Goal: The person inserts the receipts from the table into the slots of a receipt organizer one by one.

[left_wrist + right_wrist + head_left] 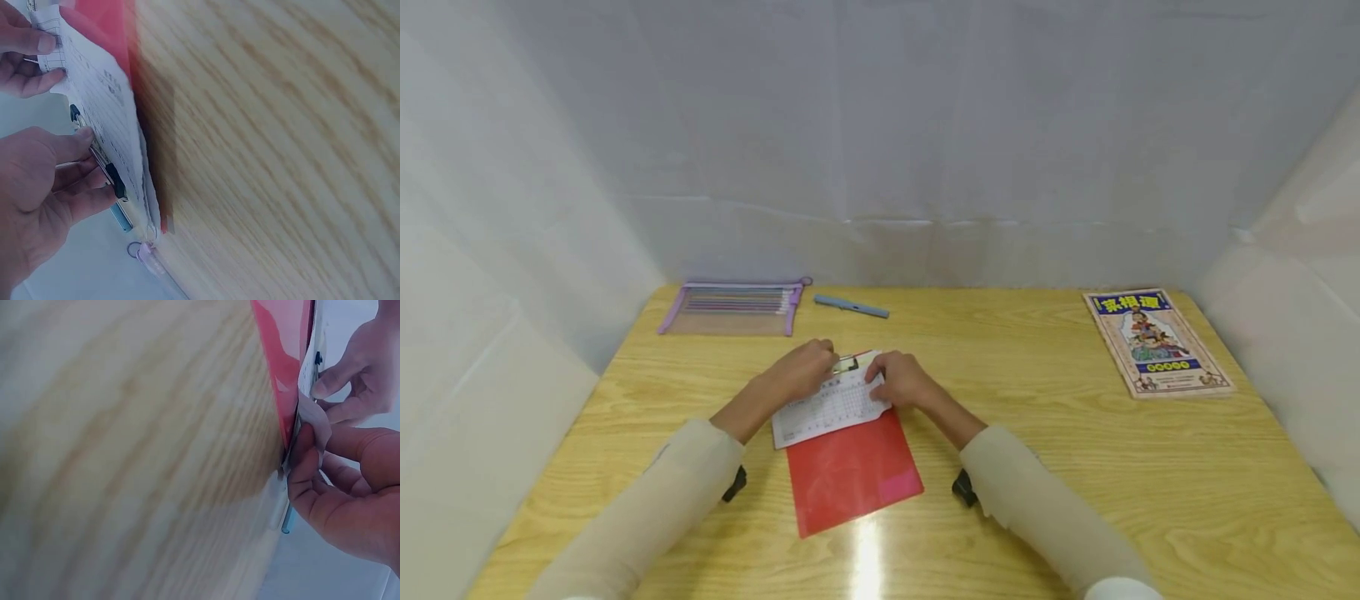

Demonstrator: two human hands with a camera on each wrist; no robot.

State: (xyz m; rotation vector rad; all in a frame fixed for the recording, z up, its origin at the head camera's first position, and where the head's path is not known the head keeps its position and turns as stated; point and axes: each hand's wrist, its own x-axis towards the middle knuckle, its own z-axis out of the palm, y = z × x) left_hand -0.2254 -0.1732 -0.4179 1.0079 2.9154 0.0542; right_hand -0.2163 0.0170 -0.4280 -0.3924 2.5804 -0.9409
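A red clipboard [850, 471] lies slightly turned on the table, a metal clip [846, 364] at its far end. Across its upper part is a printed paper sheet [827, 410], crooked to the board. My left hand [801, 371] pinches the clip, thumb on one side and fingers on the other, as the left wrist view shows. With my right hand [901, 379] I pinch the sheet's right edge beside the clip; the paper [314, 422] bends between thumb and fingers in the right wrist view. A pink patch [901, 487] marks the board's near right corner.
A mesh pencil pouch [737, 325] with purple edging holds several pencils at the back left. Right of it lies a blue pen [851, 307]. A comic-style booklet [1159, 343] is at the far right. White sheeting [895, 133] hangs behind the wooden table [1037, 400].
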